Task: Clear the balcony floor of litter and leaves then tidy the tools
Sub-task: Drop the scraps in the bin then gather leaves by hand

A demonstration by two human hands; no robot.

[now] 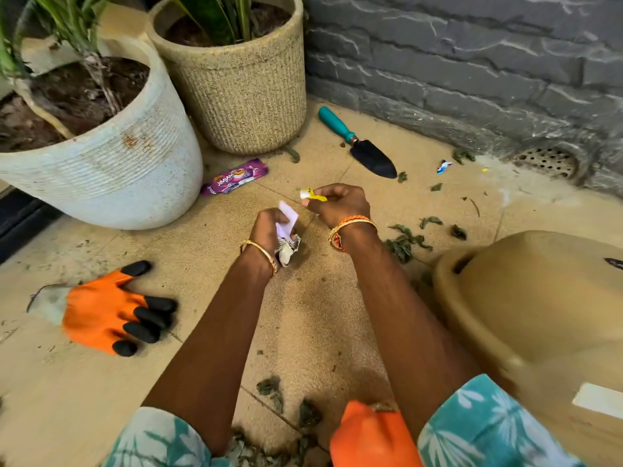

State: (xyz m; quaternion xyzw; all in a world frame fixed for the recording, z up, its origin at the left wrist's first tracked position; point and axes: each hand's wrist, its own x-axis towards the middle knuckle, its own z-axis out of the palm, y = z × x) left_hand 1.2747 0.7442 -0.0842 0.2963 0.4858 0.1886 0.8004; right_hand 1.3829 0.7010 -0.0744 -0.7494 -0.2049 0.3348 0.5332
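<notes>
The second orange glove (371,436) and beige bin (539,315) are cut off; the bin looks blurred.

Two plant pots (242,96) are standing side by side at the floor's (303,315) far left, a wrapper (235,176) lying just before them. A trowel (362,144) is lying near the far wall (472,62), a drain (547,161) sitting to its right. A glove (108,311) is resting at the left; a bin (539,305) is sitting at the right edge, leaves (406,242) lying beside it.

The tiled floor (313,318) is strewn with leaves (406,242); on it are seen two plant pots (111,176), a trowel (364,146) (teal-handled), a purple wrapper (235,176) and an orange glove (108,310).
</notes>
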